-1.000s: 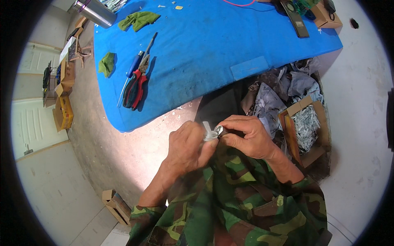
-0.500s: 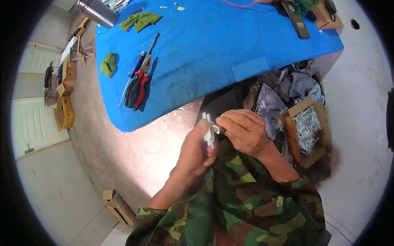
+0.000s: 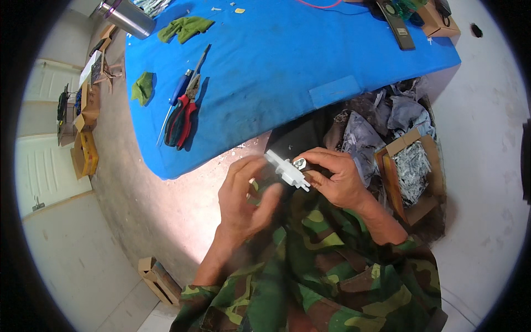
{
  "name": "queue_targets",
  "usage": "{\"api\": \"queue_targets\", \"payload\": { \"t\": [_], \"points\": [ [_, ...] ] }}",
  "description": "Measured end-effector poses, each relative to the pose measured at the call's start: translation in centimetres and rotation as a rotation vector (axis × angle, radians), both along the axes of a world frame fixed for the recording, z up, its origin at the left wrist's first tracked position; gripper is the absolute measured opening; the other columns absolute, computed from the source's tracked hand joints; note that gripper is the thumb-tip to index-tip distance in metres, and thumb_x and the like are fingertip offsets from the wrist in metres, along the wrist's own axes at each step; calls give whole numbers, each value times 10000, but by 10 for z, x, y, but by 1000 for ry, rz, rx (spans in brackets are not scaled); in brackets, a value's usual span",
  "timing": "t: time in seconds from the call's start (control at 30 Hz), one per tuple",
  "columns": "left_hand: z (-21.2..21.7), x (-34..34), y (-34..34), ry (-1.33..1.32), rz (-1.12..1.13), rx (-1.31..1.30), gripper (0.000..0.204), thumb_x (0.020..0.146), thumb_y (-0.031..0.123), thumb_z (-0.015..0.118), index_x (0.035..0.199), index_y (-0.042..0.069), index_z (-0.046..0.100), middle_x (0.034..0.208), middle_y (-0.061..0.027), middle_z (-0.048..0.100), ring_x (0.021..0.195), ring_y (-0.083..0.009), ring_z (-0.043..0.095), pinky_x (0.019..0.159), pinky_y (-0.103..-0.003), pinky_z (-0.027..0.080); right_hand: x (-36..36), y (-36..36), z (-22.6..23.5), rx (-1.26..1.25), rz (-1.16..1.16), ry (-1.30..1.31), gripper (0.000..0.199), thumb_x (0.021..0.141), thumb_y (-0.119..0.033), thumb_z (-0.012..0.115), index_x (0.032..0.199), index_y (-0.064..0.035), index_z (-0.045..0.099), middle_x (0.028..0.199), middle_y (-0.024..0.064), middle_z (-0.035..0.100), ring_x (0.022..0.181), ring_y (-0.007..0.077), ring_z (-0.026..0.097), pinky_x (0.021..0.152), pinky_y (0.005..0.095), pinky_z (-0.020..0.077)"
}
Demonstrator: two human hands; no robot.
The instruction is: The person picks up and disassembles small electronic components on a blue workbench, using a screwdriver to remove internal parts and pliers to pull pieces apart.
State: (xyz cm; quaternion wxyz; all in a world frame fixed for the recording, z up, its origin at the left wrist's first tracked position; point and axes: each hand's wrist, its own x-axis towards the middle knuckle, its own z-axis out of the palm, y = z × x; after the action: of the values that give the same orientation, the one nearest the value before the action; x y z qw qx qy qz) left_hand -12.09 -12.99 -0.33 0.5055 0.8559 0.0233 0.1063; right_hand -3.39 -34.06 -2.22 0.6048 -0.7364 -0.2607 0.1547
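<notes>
My right hand (image 3: 338, 180) pinches a small dark piece with a shiny metal end (image 3: 300, 164) between thumb and fingers. Against that end sits a white plastic part (image 3: 289, 172), long and stepped with narrow prongs, tilted down to the right. Whether the two are joined or only touching, I cannot tell. To the left of the plastic part, my left hand (image 3: 241, 195) has its thumb and fingers spread, slightly blurred, and appears to hold nothing. Both hands are above my lap, just in front of the blue-covered table (image 3: 265, 72).
On the table lie red-and-black pliers (image 3: 182, 119), a blue-handled screwdriver (image 3: 181, 88), green cloths (image 3: 185, 29) and a phone (image 3: 397, 25). A steel flask (image 3: 128, 17) stands far left. Right of my knees, a cardboard box (image 3: 413, 174) holds pale scraps beside grey bags (image 3: 359, 141).
My left hand has let go of the white plastic part and drawn left, its fingers opening. The part has turned to a slant and stays at my right hand.
</notes>
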Motion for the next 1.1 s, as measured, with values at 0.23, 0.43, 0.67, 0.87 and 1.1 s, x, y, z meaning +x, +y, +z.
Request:
{"api": "queue_targets", "payload": {
  "t": [0.23,0.43,0.67,0.87,1.1],
  "points": [
    [-3,19,8,-272,-219,331,296,857,79,751,1137,21,673,1056,-157,675,928,-288,664,724,-359,538,-8,1,2,136,53,457,264,907,-48,753,1150,34,691,992,70,713,846,80,637,732,255,513],
    [1,6,-3,149,-106,-124,202,928,150,697,1062,-1,683,842,-124,677,717,-248,641,653,-346,498,-8,5,-1,95,66,197,268,880,-49,757,1126,39,698,984,94,710,860,130,661,747,273,523],
    [11,6,-9,287,-13,-272,223,978,180,661,1062,-25,683,776,-88,668,682,-124,599,609,-284,466,-10,9,-3,96,-2,31,284,897,-91,759,1131,55,693,1014,118,714,862,171,668,756,291,528],
    [4,7,-4,316,-19,-396,223,988,173,653,1074,-30,684,764,-43,659,687,-92,576,600,-265,454,-13,8,-3,158,56,430,322,956,-130,705,1209,65,667,1004,85,720,851,121,673,736,265,530],
    [0,11,8,414,-120,-621,271,1040,265,602,1063,5,674,792,13,630,626,-34,533,523,-211,417,-20,17,-6,356,24,744,369,1001,-227,685,1235,58,664,987,76,719,802,97,659,683,232,515]
  ]
}}
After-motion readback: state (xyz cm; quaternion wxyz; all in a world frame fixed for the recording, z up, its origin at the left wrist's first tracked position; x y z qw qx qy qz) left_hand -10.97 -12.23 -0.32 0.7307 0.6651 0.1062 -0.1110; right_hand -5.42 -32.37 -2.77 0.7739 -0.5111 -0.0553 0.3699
